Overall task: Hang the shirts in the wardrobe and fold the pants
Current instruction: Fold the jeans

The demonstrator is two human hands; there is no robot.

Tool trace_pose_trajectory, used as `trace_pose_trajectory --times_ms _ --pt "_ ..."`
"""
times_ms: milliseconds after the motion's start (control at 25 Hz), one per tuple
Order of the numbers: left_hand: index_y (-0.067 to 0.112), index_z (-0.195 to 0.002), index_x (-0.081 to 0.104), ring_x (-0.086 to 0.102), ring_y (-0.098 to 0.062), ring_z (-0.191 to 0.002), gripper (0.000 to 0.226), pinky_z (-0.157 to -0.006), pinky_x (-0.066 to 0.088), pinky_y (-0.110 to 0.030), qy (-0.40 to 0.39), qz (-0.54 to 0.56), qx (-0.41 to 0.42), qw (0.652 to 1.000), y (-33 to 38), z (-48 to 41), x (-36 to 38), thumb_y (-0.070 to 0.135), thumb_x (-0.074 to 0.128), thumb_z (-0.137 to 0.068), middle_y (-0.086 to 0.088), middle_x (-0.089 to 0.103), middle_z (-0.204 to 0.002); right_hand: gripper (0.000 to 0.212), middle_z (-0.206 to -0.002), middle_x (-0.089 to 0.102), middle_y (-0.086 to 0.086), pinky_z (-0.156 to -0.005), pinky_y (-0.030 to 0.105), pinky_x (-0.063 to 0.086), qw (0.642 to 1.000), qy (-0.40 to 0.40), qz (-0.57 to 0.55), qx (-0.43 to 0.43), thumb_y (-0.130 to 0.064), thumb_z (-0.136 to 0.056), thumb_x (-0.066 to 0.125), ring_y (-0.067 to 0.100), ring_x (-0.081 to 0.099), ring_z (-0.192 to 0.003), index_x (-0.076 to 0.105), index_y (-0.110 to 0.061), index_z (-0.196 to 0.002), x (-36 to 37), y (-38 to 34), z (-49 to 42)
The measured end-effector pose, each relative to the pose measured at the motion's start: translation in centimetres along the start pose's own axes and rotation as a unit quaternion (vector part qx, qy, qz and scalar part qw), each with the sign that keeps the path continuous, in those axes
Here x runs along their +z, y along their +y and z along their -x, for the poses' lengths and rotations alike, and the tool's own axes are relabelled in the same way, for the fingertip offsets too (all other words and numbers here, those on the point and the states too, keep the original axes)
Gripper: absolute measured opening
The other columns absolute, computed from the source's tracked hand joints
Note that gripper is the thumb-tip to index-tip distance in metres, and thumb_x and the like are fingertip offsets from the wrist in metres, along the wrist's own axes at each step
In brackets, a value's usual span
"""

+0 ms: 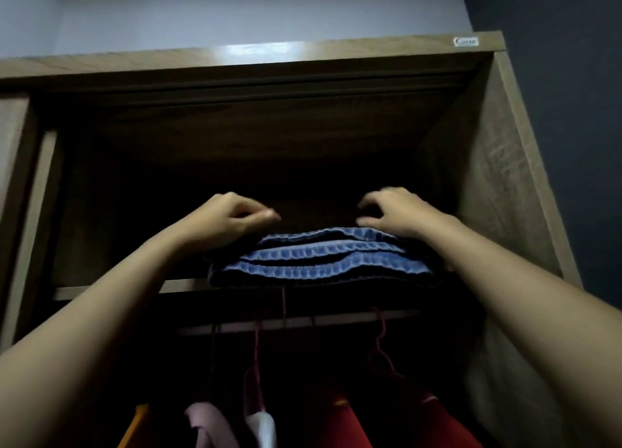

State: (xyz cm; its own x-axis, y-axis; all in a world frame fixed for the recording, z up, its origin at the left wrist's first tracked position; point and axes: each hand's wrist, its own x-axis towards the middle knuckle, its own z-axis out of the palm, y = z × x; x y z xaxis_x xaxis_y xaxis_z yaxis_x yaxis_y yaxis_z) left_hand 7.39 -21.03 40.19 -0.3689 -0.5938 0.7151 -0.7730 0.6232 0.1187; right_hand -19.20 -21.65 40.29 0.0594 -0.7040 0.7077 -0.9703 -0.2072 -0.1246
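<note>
The folded jeans (319, 262) are lying at the front edge of the shelf (111, 291), likely for easy reach. Above the shelf, your left hand (229, 220) is hovering loosely curled, gripping nothing; your right hand (397, 217) is resting on the jeans, seemingly squaring them.

Folded jeans (319, 262) lie on the wardrobe shelf (188, 284). The left hand (229, 218) hovers at their left end. The right hand (393, 215) rests on their right top, fingers loosely curled. Hangers (380, 333) hang below them.
</note>
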Motion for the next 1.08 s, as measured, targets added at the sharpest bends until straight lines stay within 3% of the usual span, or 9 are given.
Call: trace_pose_trajectory --times_ms 120,200,320,400,480,640,760,880,1080 --pt "0.040 -0.135 0.043 0.056 -0.001 -0.111 0.084 -0.095 0.045 -0.024 -0.071 -0.082 0.069 0.992 2.2 3.0 0.0 0.083 0.043 -0.064 0.018 0.057 -0.125 0.083 -0.120 0.062 -0.008 -0.094 0.039 0.047 0.984 -0.037 -0.069 -0.162 -0.091 -0.057 0.035 0.014 0.058 -0.109 0.051 -0.041 -0.121 -0.4 -2.1 3.4" --pt "0.049 -0.143 0.016 0.048 -0.013 -0.125 0.101 -0.097 0.044 -0.033 -0.077 -0.283 0.077 0.953 1.6 4.0 1.2 0.088 0.046 -0.055 0.014 0.042 -0.144 0.101 -0.131 0.053 -0.008 -0.090 0.038 0.046 0.970 -0.038 0.103 -0.219 -0.093 -0.047 0.042 0.017 0.054 -0.115 0.029 -0.045 -0.135 0.5 -2.2 5.0" --pt "0.049 -0.142 -0.010 0.051 -0.022 -0.122 0.090 -0.090 0.044 -0.035 0.004 -0.427 0.149 0.892 -1.2 4.0 3.3 0.077 0.040 -0.073 0.005 0.031 -0.153 0.097 -0.138 0.044 -0.001 -0.077 0.034 0.045 0.918 0.061 0.301 -0.252 -0.077 -0.069 0.050 0.023 0.053 -0.114 -0.001 -0.042 -0.144 2.3 -1.0 5.1" --pt "0.045 -0.143 -0.014 0.062 -0.024 -0.105 0.080 -0.077 0.049 -0.033 0.060 -0.422 0.244 0.871 -3.0 3.5 3.9 0.075 0.021 -0.077 0.000 0.048 -0.143 0.087 -0.139 0.044 0.000 -0.074 0.034 0.047 0.902 0.068 0.305 -0.297 -0.070 -0.079 0.044 0.023 0.055 -0.112 -0.005 -0.041 -0.145 2.3 -0.3 4.4" --pt "0.050 -0.140 -0.019 0.061 -0.023 -0.106 0.082 -0.078 0.050 -0.034 0.016 -0.389 0.264 0.883 -3.7 2.9 3.2 0.085 0.002 -0.069 0.001 0.049 -0.141 0.080 -0.138 0.045 -0.002 -0.078 0.035 0.050 0.898 0.045 0.289 -0.328 -0.068 -0.081 0.042 0.022 0.056 -0.112 -0.002 -0.045 -0.144 1.5 0.2 3.6" --pt "0.063 -0.135 0.012 0.060 -0.018 -0.112 0.064 -0.085 0.052 -0.037 -0.004 -0.272 0.233 0.934 -2.6 1.7 1.2 0.073 0.036 -0.077 0.007 0.057 -0.133 0.065 -0.139 0.048 -0.007 -0.084 0.033 0.045 0.916 0.022 0.229 -0.330 -0.051 -0.088 0.048 0.019 0.054 -0.116 0.012 -0.047 -0.143 -0.1 0.4 3.0" --pt "0.041 -0.138 0.039 0.066 -0.023 -0.099 0.053 -0.071 0.050 -0.036 0.090 -0.315 0.238 0.914 -1.4 0.0 1.8 0.048 0.051 -0.087 0.004 0.065 -0.120 0.063 -0.137 0.050 -0.002 -0.080 0.033 0.045 0.909 0.056 0.251 -0.327 -0.036 -0.092 0.047 0.021 0.056 -0.114 0.014 -0.040 -0.145 -0.5 1.3 2.0" --pt "0.032 -0.138 0.044 0.068 -0.029 -0.089 0.050 -0.063 0.050 -0.035 0.137 -0.345 0.294 0.881 -0.1 -2.5 3.2 0.044 0.051 -0.089 -0.001 0.069 -0.113 0.062 -0.134 0.050 0.002 -0.073 0.034 0.046 0.901 0.086 0.299 -0.301 -0.036 -0.093 0.044 0.025 0.058 -0.109 0.011 -0.038 -0.145 -1.0 3.6 1.0" --pt "0.039 -0.138 0.037 0.064 -0.027 -0.102 0.050 -0.073 0.051 -0.038 0.104 -0.333 0.263 0.900 2.8 -5.6 5.7 0.049 0.047 -0.091 0.002 0.063 -0.123 0.060 -0.132 0.049 -0.001 -0.082 0.037 0.046 0.931 0.037 0.275 -0.236 -0.039 -0.092 0.048 0.023 0.053 -0.115 0.016 -0.047 -0.142 -2.6 7.2 1.0"
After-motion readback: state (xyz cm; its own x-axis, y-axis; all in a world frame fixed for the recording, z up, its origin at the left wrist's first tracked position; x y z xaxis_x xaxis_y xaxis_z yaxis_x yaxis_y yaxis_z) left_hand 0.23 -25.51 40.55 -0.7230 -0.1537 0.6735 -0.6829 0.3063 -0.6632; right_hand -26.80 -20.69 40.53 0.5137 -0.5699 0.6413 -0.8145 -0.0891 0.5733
